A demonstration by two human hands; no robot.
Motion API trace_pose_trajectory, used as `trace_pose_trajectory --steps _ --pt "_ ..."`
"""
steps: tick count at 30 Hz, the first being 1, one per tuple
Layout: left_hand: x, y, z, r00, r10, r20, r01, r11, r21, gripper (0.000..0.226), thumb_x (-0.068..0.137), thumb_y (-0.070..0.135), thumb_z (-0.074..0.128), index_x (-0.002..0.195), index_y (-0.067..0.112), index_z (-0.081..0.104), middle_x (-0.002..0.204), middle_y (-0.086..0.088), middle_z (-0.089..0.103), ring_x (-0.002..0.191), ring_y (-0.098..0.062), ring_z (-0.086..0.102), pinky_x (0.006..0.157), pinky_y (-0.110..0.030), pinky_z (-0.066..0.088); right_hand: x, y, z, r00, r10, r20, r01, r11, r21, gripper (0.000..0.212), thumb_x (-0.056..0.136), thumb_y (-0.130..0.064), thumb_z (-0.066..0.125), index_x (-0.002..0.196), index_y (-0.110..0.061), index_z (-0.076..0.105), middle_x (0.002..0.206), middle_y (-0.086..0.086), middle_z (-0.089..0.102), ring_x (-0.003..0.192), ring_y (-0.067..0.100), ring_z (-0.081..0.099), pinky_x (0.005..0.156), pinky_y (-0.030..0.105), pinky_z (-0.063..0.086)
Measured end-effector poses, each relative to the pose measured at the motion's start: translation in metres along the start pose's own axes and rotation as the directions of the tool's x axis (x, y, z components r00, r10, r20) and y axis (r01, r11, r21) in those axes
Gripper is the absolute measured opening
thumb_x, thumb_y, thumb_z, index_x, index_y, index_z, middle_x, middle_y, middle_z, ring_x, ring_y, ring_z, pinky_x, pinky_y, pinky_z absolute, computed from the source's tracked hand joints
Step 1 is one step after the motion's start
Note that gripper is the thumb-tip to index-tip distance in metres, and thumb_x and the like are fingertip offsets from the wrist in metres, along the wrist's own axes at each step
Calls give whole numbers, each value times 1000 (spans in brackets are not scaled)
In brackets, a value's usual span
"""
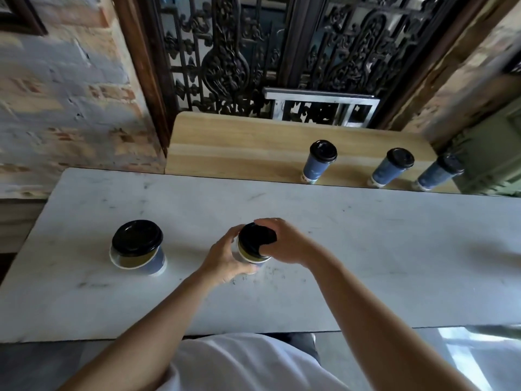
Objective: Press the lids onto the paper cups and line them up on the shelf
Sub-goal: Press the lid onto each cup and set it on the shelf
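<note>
The left grip (225,258) clasped the paper cup (253,256) on the tabletop (366,249), while the right grip (284,244) pinched the black lid (253,239) sitting askew on its rim.

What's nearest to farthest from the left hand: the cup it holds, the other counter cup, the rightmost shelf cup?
1. Held blue paper cup under black lid, in the left hand.
2. Loose-lidded blue paper cup, white counter's left.
3. Rightmost blue lidded cup, wooden shelf, far right.
</note>
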State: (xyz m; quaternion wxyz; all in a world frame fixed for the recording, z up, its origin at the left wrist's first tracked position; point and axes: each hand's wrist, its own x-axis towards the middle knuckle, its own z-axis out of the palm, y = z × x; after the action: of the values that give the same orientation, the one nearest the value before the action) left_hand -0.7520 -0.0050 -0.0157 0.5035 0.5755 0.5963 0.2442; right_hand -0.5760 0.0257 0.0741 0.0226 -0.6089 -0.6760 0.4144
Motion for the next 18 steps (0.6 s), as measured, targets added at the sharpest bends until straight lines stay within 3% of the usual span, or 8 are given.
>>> trace_pose_trajectory --steps 3,7,12,15,18 --pt "-3 -1 -1 1000 -12 -19 12 1000 -13 85 50 36 94 125 41 53 120 18 64 115 -7 58 88 -16 43 -1 -2 3 999 -19 -50 14 996 -86 73 83 -24 75 149 -25 43 146 5 43 134 27 41 107 36 41" --pt "-8 -1 3 1000 -13 -17 12 1000 -21 77 56 34 94 119 45 51 112 18 67 104 -4 63 75 -10 49 -5 -3 7 996 -63 -56 53 984 -169 69 82 -29 76 144 -23 48 140 4 43 132 24 35 100 36 45" --pt "-11 -3 8 999 -15 -32 15 1000 -5 80 58 34 95 123 45 50 110 19 68 100 -2 65 81 -16 52 -10 -4 11 985 -148 -86 119 954 -276 52 79 -32 75 128 -24 60 129 2 49 122 21 39 87 28 45" --pt "-11 -3 10 999 -19 -36 17 999 -44 80 58 31 95 121 50 50 109 18 68 100 -2 66 85 -22 55 -12 0 16 981 -180 -75 146 934 -326 55 80 -29 73 132 -29 57 134 -2 46 122 20 36 81 28 48" --pt "-12 -1 10 999 -29 -21 27 997 -66 78 60 26 94 122 46 52 110 17 68 101 -1 66 83 -19 54 -13 5 20 981 -175 -82 139 933 -331 63 79 -30 73 139 -29 53 140 -4 43 124 19 34 87 31 51"
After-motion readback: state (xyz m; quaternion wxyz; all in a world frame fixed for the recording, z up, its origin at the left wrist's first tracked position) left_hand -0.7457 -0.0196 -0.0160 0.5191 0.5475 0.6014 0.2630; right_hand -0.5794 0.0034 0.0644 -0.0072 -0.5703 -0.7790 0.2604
